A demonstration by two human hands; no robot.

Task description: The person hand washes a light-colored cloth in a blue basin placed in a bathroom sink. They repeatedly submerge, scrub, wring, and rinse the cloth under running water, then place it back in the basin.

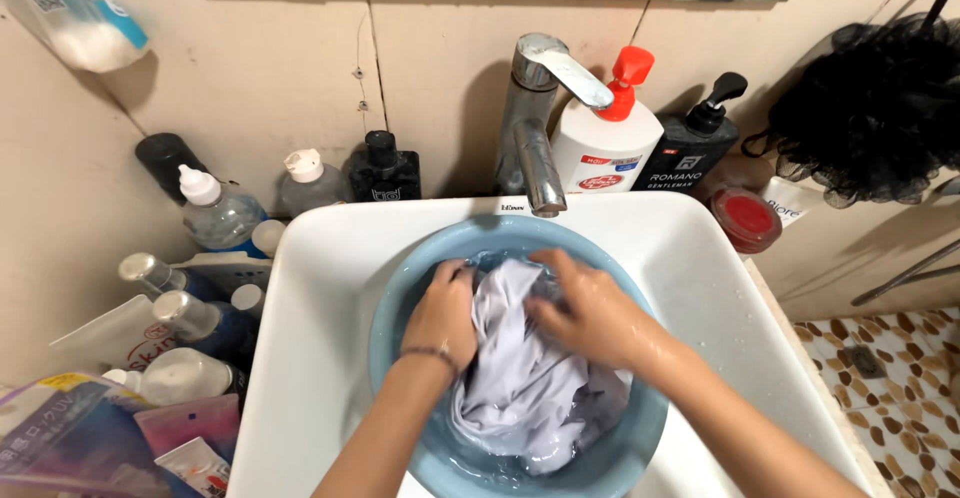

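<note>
Our left hand (443,313) and right hand (590,308) are both clenched on a wet pale-lilac cloth (525,378), fingers curled into its folds. We note the cloth lies bunched in a blue basin (400,298) of water, set inside the white sink (320,258) below the chrome tap (535,138).

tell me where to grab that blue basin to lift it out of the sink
Probably best by the rim of the blue basin at its left and right edges, one hand per side, coming from above. The rim shows bare there, while the pale wet cloth and water fill the middle. The tap overhangs the far edge.
</note>
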